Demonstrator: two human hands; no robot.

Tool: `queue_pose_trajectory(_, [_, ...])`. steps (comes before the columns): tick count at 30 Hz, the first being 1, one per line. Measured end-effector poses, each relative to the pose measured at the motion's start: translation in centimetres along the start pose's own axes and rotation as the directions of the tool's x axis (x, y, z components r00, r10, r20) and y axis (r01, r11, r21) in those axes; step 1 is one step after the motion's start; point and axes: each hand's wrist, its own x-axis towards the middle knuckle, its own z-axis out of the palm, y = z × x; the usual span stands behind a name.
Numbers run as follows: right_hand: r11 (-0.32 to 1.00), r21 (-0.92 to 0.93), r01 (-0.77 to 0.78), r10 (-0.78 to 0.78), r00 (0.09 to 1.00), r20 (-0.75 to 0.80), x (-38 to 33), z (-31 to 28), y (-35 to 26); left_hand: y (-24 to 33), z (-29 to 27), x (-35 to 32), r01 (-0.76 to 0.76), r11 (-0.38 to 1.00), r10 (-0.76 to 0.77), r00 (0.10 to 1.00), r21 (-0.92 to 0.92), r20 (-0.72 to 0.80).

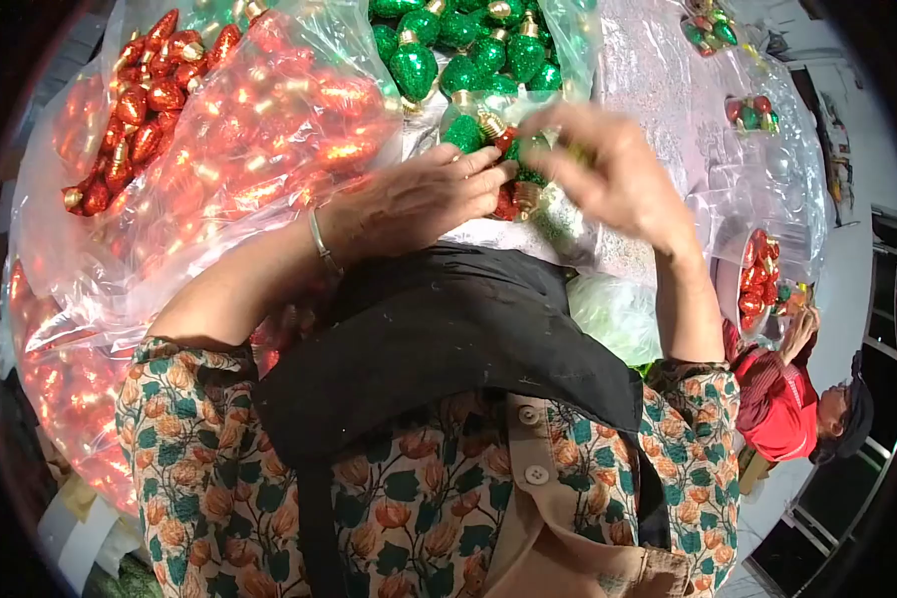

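Note:
Just beyond my black apron, a small group of glittery red and green bulb ornaments (pixel 504 205) with gold screw caps lies on the table, with some clear plastic at it. My left hand (pixel 419 194), a bracelet on its wrist, reaches in from the left. Its fingers curl against the near side of this group and hold it. My right hand (pixel 613 174) is over the right side of the group, smeared by motion. Whether anything is between its fingers does not show.
A large clear bag of red bulb ornaments (pixel 299 110) covers the left. Green bulb ornaments (pixel 458 45) fill an open bag at the far middle. Small mixed packs (pixel 752 113) lie along the right. A co-worker in red (pixel 782 414) handles ornaments at the right edge.

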Motion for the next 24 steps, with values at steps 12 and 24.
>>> queue_pose_trajectory(12, [0.901,0.433,-0.033,0.144,0.964,-0.224,2.9,2.9,3.1,0.3,1.0,0.9,-0.01,0.958,0.044,0.993,0.286,-0.111])
queue_pose_trajectory(24, [0.967,0.123,-0.222,0.246,0.94,-0.238,0.0,0.4,0.7,0.0,-1.1,1.7,0.051,0.999,-0.051,0.985,-0.007,-0.164])
